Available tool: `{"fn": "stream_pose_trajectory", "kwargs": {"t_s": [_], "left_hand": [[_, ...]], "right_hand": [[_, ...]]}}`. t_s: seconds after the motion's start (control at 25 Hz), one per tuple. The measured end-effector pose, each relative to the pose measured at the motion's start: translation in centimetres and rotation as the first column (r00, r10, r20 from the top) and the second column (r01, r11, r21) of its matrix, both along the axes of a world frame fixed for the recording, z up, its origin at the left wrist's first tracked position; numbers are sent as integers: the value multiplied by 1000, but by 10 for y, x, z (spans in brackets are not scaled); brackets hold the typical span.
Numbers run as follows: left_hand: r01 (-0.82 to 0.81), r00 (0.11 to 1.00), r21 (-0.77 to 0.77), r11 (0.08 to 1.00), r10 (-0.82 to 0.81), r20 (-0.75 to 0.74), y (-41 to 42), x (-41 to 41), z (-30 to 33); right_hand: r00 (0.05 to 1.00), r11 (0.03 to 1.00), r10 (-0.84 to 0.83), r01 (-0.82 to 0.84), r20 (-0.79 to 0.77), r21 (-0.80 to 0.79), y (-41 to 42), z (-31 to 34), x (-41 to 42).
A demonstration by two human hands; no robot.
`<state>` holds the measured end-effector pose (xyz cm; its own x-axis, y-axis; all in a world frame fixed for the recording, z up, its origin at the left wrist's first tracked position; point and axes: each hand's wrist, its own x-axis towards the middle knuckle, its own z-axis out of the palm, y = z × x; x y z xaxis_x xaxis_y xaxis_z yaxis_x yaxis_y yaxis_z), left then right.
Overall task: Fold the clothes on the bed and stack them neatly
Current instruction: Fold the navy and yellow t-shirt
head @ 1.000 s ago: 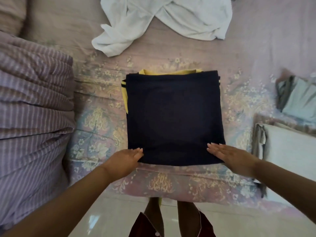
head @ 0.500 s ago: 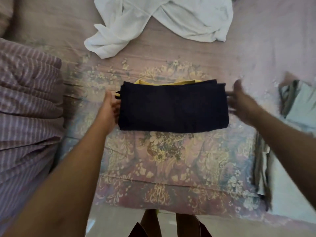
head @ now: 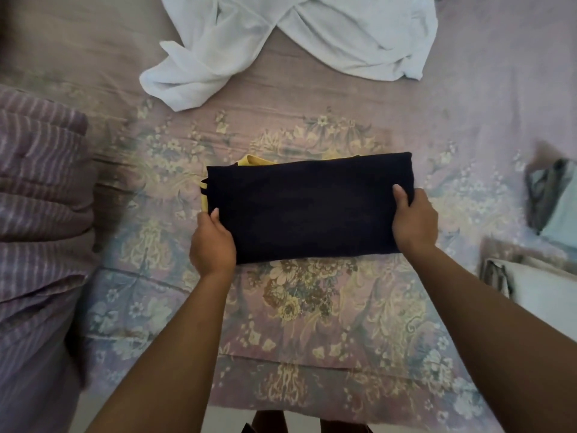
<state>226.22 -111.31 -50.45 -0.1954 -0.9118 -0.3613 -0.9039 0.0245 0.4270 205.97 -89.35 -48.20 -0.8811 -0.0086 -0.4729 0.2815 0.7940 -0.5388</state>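
Covering nearly the whole view, the bed point(head: 312, 339) carries a pink sheet with a floral print; no brand, label or writing can be read on anything in view. Along its left side lies a bulky striped quilt point(head: 40, 214), bunched in thick folds. At the far edge sprawls a white garment point(head: 296, 39), crumpled and unfolded. At the right edge sits a pale folded stack point(head: 549, 295), and just beyond it a grey-green garment point(head: 552, 201), partly cut off by the frame. At the centre of the sheet lies the task's item, a dark navy garment point(head: 309, 207), folded into a wide rectangle, with yellow trim showing at its upper left corner. The left hand point(head: 212, 242) grips its left end, thumb on top and the other fingers hidden beneath the cloth. The right hand point(head: 413, 223) grips its right end the same way, thumb pressed on the top face, fingers curled under the edge.
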Motion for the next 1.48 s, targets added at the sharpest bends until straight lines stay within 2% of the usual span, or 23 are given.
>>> {"fn": "stream_pose_trajectory", "kwargs": {"t_s": [0.16,0.24,0.28,0.32,0.36,0.4,0.44,0.48,0.52,0.6,0.72,0.84,0.92,1.0,1.04,1.12,1.2,1.24,1.28,1.32,1.36,1.44,1.48], "left_hand": [[23,995,-43,999,-19,97,1,-2,0],[83,985,-154,985,-58,162,0,-10,6],[154,981,-259,954,-116,156,2,-16,8],[274,961,-357,893,-241,134,5,-26,10],[438,896,-425,792,-423,135,11,-38,10],[604,784,-443,662,-594,181,17,-49,7],[737,660,-400,546,-709,250,25,-59,2],[809,578,-325,489,-763,290,29,-65,-5],[833,549,-265,485,-782,294,30,-67,-15],[815,579,-215,538,-770,269,27,-62,-31],[817,575,-221,532,-778,253,22,-63,-40],[827,561,-139,544,-804,194,16,-63,-27],[891,446,-170,421,-880,162,9,-35,-17],[913,373,-248,325,-910,182,-3,1,-10],[897,426,-212,387,-886,185,-8,14,-7],[735,674,-42,677,-722,156,-13,19,-2],[454,889,63,889,-457,32,-12,6,6],[280,959,111,953,-273,-80,-14,-3,12],[95,982,185,978,-62,-177,-18,-10,19],[-78,965,295,952,147,-219,-23,-15,28],[-186,932,431,883,297,-207,-31,-19,35],[-184,925,655,733,354,-136,-43,-26,55],[-116,942,700,704,302,-147,-45,-32,67]], "right_hand": [[999,978,50,-46,-16,204,-2,-1,-1],[972,912,189,-122,-137,391,-5,0,-1],[928,892,285,-165,-240,421,-11,2,2],[849,881,400,-251,-345,402,-22,3,8],[743,832,534,-378,-404,406,-33,2,16],[648,753,653,-501,-392,427,-42,-2,22],[599,674,735,-594,-318,438,-48,-9,25],[601,628,768,-642,-221,439,-50,-17,26],[629,616,765,-652,-138,443,-47,-28,23],[667,617,743,-644,-64,452,-37,-44,16],[661,597,751,-665,-19,450,-36,-48,10],[650,583,759,-666,-20,465,-44,-35,13],[605,597,781,-652,-153,468,-49,-26,34],[481,535,842,-684,-245,496,-53,-23,73],[439,507,860,-691,-258,514,-53,-23,95],[464,505,858,-683,-221,528,-51,-26,118],[543,548,823,-675,-170,494,-53,-29,117],[558,557,814,-674,-159,486,-54,-26,117],[546,550,821,-681,-165,483,-52,-22,120],[517,530,838,-699,-172,480,-49,-16,126],[478,492,864,-734,-159,469,-44,-10,132],[430,436,897,-826,-102,356,-34,0,140],[465,476,879,-847,-102,236,-29,6,141]]}}
